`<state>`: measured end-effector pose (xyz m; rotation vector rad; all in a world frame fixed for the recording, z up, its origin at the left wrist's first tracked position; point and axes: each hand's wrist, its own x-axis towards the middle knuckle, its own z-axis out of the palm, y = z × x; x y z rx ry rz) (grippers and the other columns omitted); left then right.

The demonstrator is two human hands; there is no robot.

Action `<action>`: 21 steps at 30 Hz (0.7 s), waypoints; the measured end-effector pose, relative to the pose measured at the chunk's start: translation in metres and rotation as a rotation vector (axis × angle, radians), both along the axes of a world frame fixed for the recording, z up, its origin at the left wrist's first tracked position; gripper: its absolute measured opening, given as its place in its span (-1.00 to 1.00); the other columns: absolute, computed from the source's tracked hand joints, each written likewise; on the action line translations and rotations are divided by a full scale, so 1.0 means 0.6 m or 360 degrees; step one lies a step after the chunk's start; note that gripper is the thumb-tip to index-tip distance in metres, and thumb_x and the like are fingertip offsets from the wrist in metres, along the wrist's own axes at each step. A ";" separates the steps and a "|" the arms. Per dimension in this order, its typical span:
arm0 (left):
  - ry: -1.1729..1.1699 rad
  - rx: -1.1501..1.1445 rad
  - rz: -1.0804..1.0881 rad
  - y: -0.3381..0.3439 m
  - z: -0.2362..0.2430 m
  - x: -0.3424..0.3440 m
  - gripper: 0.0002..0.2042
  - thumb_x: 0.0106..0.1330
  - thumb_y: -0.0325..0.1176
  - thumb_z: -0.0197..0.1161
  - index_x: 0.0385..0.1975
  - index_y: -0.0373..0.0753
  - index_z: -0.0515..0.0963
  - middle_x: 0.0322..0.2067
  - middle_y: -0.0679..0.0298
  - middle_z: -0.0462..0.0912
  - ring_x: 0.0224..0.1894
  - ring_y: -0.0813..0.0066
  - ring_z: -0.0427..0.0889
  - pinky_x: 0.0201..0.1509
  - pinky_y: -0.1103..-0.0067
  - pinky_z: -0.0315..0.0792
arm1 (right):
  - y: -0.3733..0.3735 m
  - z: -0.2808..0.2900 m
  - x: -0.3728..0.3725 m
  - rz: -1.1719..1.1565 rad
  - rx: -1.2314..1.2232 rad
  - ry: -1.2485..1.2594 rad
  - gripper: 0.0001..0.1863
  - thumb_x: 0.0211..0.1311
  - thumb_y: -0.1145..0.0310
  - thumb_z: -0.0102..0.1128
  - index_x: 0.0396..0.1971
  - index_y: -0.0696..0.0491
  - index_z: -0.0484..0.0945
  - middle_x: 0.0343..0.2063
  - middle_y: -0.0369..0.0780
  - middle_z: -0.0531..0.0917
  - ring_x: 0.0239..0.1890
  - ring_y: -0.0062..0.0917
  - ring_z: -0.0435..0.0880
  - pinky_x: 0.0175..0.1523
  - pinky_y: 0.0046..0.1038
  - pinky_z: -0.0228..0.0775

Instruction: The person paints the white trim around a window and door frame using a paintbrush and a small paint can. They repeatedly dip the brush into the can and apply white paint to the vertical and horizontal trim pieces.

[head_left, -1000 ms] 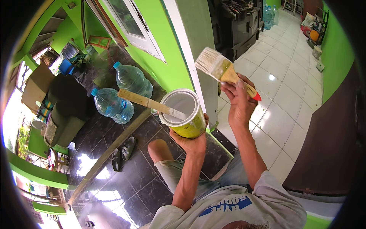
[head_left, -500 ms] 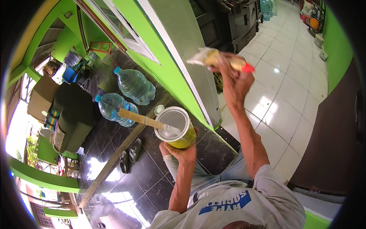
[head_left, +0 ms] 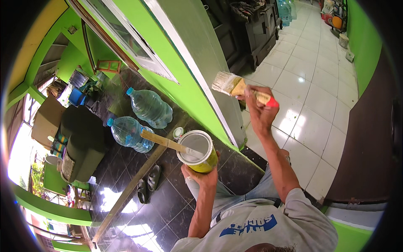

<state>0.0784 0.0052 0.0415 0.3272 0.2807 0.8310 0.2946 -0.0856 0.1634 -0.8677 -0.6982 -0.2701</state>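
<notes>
Yellow-sided, the open can [head_left: 206,165] sits in the left hand [head_left: 204,177], which curls around its lower part, while a wooden stick [head_left: 166,142] leans out over its rim. The right hand [head_left: 261,111] grips a paintbrush [head_left: 238,87] by its red-ended handle, well apart from the can, bristles pointing left.

Head camera: wide fisheye, head-worn, looking down past the chest.
I view the shirt [head_left: 260,229] nearest, at the lower edge; left hand [head_left: 204,175] and right hand [head_left: 262,112] close, mid-frame; white tiled floor [head_left: 314,105] farther off, upper right.
</notes>
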 end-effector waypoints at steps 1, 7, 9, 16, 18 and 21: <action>0.0001 0.0073 -0.0035 0.001 -0.003 -0.002 -0.24 0.21 0.32 0.15 0.35 0.02 0.33 0.23 0.19 0.50 0.19 0.02 0.53 0.14 -0.07 0.45 | -0.009 0.025 0.003 -0.0020 -0.0038 -0.0050 -0.82 0.43 0.54 0.23 -0.10 0.34 0.55 -0.16 -0.03 0.70 -0.19 -0.37 0.79 -0.13 -0.43 0.75; -0.0029 0.0052 -0.0043 -0.003 -0.009 -0.001 -0.24 0.25 0.26 0.13 0.37 -0.07 0.33 0.24 0.06 0.48 0.24 -0.04 0.49 0.21 -0.07 0.40 | 0.021 0.265 0.056 -0.0349 -0.0165 -0.0521 -0.72 0.41 0.37 0.34 -0.18 0.34 0.62 -0.37 -0.07 0.77 -0.35 -0.44 0.83 -0.27 -0.51 0.71; -0.0062 0.0031 -0.0044 -0.005 -0.012 -0.005 -0.25 0.28 0.23 0.12 0.38 -0.11 0.33 0.25 0.01 0.47 0.28 -0.06 0.46 0.25 -0.06 0.37 | 0.038 0.298 0.050 -0.0178 0.0126 -0.0462 -0.84 0.36 0.48 0.34 -0.19 0.26 0.65 -0.41 -0.14 0.75 -0.40 -0.55 0.77 -0.31 -0.55 0.68; -0.0046 -0.0057 -0.0028 -0.013 -0.013 -0.007 -0.28 0.26 0.22 0.13 0.35 -0.09 0.38 0.23 0.04 0.50 0.27 -0.06 0.48 0.24 -0.05 0.38 | 0.046 0.131 0.036 -0.0055 0.0266 -0.0293 -0.82 0.39 0.62 0.24 -0.07 0.32 0.56 -0.16 -0.02 0.74 -0.12 -0.39 0.80 0.03 -0.42 0.72; -0.0049 -0.0094 -0.0016 -0.012 -0.015 -0.006 -0.29 0.25 0.21 0.13 0.34 -0.08 0.39 0.22 0.04 0.51 0.26 -0.06 0.49 0.24 -0.05 0.38 | 0.036 0.088 0.024 -0.0110 0.0120 -0.0286 -0.84 0.38 0.60 0.27 -0.11 0.33 0.57 -0.24 -0.06 0.75 -0.16 -0.42 0.80 -0.02 -0.45 0.73; -0.0059 -0.0114 -0.0002 -0.010 -0.019 -0.008 -0.30 0.25 0.20 0.13 0.33 -0.08 0.40 0.21 0.04 0.52 0.25 -0.05 0.50 0.23 -0.04 0.38 | 0.010 0.084 0.037 -0.0204 -0.0093 -0.0268 -0.84 0.37 0.53 0.31 -0.18 0.33 0.59 -0.34 -0.10 0.76 -0.25 -0.47 0.81 -0.17 -0.48 0.74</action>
